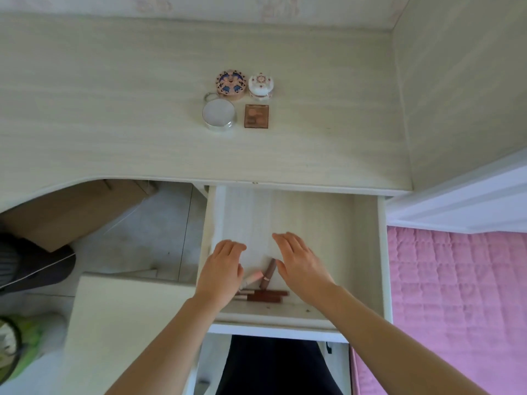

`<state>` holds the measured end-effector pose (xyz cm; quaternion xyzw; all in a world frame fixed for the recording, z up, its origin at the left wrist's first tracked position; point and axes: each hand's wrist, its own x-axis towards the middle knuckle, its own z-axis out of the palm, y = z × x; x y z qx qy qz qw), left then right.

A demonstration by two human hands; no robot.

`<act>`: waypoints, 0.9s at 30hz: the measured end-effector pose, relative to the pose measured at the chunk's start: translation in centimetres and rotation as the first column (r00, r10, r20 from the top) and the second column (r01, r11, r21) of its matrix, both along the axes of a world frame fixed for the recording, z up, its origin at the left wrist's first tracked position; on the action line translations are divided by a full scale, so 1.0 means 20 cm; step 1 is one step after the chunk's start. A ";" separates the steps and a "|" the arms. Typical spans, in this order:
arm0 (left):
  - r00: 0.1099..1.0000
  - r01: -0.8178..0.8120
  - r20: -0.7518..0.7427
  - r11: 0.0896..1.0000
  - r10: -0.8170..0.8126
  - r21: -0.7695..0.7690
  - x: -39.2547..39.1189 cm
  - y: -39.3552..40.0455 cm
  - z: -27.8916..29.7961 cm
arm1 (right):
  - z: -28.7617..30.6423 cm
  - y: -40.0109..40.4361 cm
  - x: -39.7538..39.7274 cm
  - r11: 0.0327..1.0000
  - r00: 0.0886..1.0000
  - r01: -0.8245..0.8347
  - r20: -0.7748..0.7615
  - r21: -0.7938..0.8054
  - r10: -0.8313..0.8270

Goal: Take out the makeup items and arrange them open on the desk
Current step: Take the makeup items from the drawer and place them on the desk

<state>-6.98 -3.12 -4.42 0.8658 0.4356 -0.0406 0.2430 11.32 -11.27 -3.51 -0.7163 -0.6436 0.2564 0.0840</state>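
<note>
Fingers of the left hand lie straight and loose over the drawer, gripping nothing; those of the right hand are likewise spread flat and hold nothing. Between the hands, near the drawer's front edge, lie a pink lipstick, a brown lipstick and slim brown tubes; the rest of the drawer floor is bare. Up on the desk sit a round clear jar, a patterned compact, a small brown palette and a white pot, with bare wood on all sides. A pink bed borders the drawer's right side.
</note>
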 end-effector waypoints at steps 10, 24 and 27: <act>0.955 -0.017 -0.282 0.927 -0.096 -0.374 0.02 0.00 -0.28 | -0.35 -0.06 -0.06 0.938 0.980 -0.196 -0.028 -0.284 0.196; 0.971 -0.114 -0.239 0.900 0.011 -0.420 0.10 -0.04 -0.50 | -0.57 -0.03 -0.09 0.924 0.927 -0.319 0.134 -0.213 0.351; 0.970 -0.089 -0.244 0.892 -0.024 -0.444 0.09 -0.03 -0.52 | -0.58 -0.04 -0.07 0.915 0.917 -0.324 0.156 -0.239 0.366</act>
